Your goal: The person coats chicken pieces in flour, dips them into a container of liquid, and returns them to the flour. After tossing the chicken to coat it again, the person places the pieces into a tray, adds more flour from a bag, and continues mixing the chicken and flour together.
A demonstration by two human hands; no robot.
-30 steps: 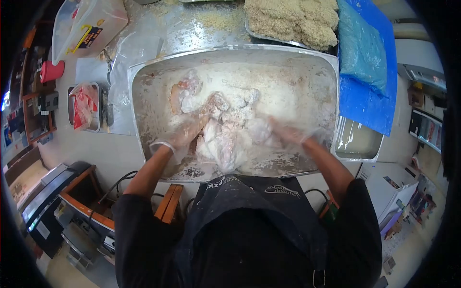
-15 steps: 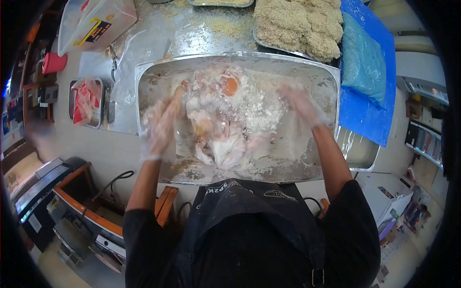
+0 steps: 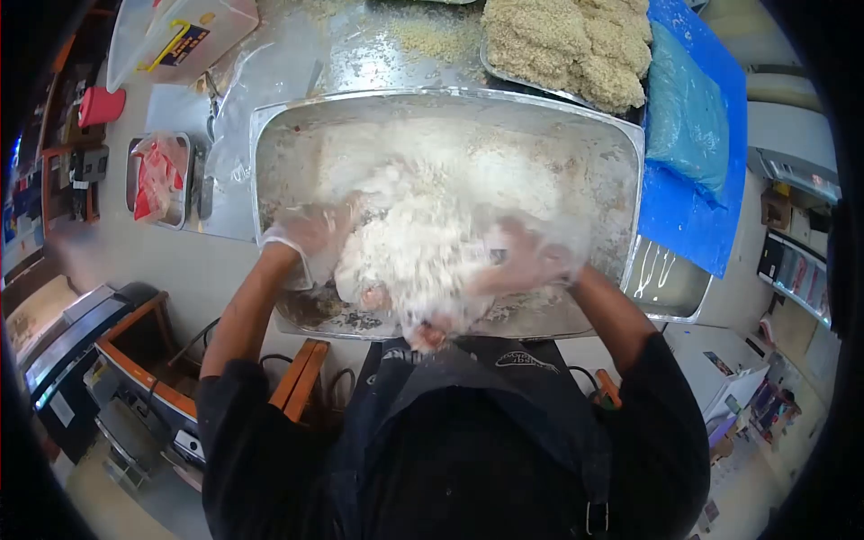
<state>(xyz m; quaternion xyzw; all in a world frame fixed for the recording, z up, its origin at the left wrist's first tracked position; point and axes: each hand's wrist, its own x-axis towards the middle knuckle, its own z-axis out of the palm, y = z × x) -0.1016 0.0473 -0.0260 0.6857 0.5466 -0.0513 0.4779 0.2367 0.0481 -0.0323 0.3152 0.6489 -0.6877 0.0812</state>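
Note:
A large metal tray [image 3: 598, 148] holds a heap of flour-covered pieces [image 3: 405, 247], which look like raw meat; a few pinkish spots show at the heap's near edge. My left hand [image 3: 319, 227], in a clear plastic glove, lies against the left side of the heap. On the right side, my right hand [image 3: 517, 256], gloved the same way, touches the heap and is blurred by motion. The fingers of both hands are smeared or dusted over, so their closing cannot be made out.
Behind the tray, a second tray is piled with crumb-coated pieces [image 3: 567, 45]. A blue bag [image 3: 688, 117] lies on a blue board [image 3: 666, 211] at right. To the left are a plastic tub [image 3: 211, 45], a small tray with a red-and-white bag [image 3: 160, 180] and clear plastic sheeting [image 3: 247, 135].
Both hands have moved inward to the heap from the tray's sides. The pinkish pieces and the orange spot are now covered in white flour, and the heap sits nearer my body.

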